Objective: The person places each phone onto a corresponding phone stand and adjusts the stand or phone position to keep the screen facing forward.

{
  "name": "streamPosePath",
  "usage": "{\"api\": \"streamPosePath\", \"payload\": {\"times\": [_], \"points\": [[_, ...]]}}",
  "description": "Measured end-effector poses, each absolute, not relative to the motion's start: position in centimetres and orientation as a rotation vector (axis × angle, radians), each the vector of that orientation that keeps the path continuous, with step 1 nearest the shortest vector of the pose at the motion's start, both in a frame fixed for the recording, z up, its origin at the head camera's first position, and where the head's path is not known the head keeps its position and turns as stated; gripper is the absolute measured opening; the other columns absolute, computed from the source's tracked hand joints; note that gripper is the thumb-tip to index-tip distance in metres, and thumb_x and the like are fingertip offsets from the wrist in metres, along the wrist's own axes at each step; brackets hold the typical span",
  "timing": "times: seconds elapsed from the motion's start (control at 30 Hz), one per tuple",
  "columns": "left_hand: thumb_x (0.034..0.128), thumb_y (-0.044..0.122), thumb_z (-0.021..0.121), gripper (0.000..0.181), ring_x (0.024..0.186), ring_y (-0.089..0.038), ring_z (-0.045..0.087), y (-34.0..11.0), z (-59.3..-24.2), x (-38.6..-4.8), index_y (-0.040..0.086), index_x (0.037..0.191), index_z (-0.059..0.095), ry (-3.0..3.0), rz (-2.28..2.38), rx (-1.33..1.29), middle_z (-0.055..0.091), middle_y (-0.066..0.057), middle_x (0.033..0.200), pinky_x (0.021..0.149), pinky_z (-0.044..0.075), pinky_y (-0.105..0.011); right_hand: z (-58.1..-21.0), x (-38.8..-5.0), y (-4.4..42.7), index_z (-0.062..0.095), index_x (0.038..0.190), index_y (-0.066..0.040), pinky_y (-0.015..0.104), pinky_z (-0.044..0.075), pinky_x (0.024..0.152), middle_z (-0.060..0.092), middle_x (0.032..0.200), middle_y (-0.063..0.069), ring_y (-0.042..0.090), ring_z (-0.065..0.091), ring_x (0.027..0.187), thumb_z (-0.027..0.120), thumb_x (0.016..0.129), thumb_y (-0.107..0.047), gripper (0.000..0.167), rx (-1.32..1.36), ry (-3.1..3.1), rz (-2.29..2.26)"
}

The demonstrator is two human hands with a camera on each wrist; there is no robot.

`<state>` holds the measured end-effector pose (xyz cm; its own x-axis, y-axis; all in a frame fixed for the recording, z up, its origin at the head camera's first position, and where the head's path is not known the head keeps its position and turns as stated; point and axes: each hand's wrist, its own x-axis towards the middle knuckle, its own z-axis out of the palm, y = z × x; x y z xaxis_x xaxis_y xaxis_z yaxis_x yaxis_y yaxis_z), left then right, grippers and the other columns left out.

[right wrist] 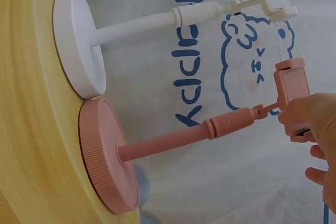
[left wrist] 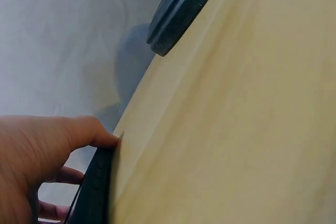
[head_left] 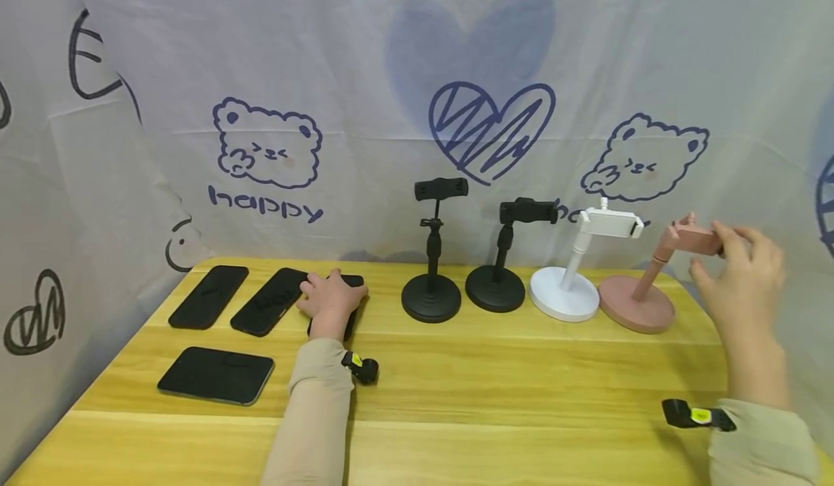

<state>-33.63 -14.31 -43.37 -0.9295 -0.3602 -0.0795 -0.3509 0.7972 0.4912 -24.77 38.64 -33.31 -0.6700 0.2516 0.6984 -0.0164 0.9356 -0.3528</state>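
My left hand (head_left: pixel 331 301) lies over a black smartphone (head_left: pixel 354 281) on the wooden table, gripping it by its edges. In the left wrist view the thumb presses one long side of that phone (left wrist: pixel 94 187), and fingers show beyond the opposite side. At the far right, my right hand (head_left: pixel 746 279) is at the clamp of a pink phone stand (head_left: pixel 641 305). Its index fingertip touches the clamp's right end, while the thumb sits lower and looks apart from it. In the right wrist view the thumb covers part of the pink clamp (right wrist: pixel 294 83), which appears to hold nothing.
Left of my left hand lie two black phones, one at the edge (head_left: pixel 208 298) and one nearer (head_left: pixel 268 301); another phone (head_left: pixel 216 375) lies sideways in front. A white stand (head_left: pixel 563 294) and two black stands, one taller (head_left: pixel 431 298) and one shorter (head_left: pixel 495 288), line the back by the curtain (head_left: pixel 365 95).
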Motion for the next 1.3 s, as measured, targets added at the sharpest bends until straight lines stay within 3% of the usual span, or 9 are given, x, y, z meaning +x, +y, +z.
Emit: {"api": "streamPosePath", "payload": {"times": [0.4,1.3], "points": [[0.0814,0.056,0.064,0.073,0.125,-0.048,0.035,-14.4,-43.3,-33.7,0.017,0.142,0.048,-2.969,-0.738,0.548,0.036,-0.028,0.139,0.096,0.037,-0.065,-34.0,-25.3,39.0,0.050,0.137,0.001,0.061,0.025,0.110,0.046,0.134,0.031,0.050,0.037,0.127,0.067,0.087,-0.003,0.053,-0.108,-2.197,0.431],[0.0770,0.053,0.070,0.076,0.124,-0.044,0.035,-13.3,-40.6,-33.3,0.022,0.141,0.044,-2.756,-0.776,0.356,0.033,-0.024,0.139,0.094,0.037,-0.065,-34.0,-25.8,38.6,0.054,0.132,0.004,0.061,0.028,0.107,0.048,0.129,0.031,0.049,0.039,0.124,0.065,0.088,-0.003,0.045,-0.113,-2.136,0.398]]}}
